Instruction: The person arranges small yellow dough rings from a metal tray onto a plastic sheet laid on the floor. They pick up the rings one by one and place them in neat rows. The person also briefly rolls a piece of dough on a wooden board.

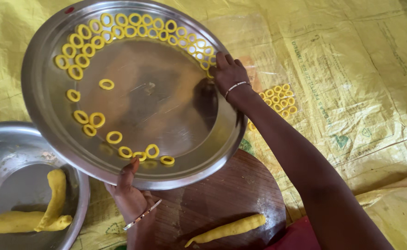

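A large round steel plate (46,106) is held tilted above the floor, with several small yellow dough rings (120,28) along its far rim and a few loose ones (114,137) lower down. My left hand (128,192) grips the plate's near edge from below, thumb over the rim. My right hand (228,71) reaches across the plate's right rim, fingers touching the rings there. Both wrists wear a thin bangle.
A steel bowl (9,143) at the lower left holds two yellow dough rolls (50,203). A round wooden board (222,199) carries one dough roll (231,229). More dough rings (280,99) lie on the yellow plastic sheet (351,69).
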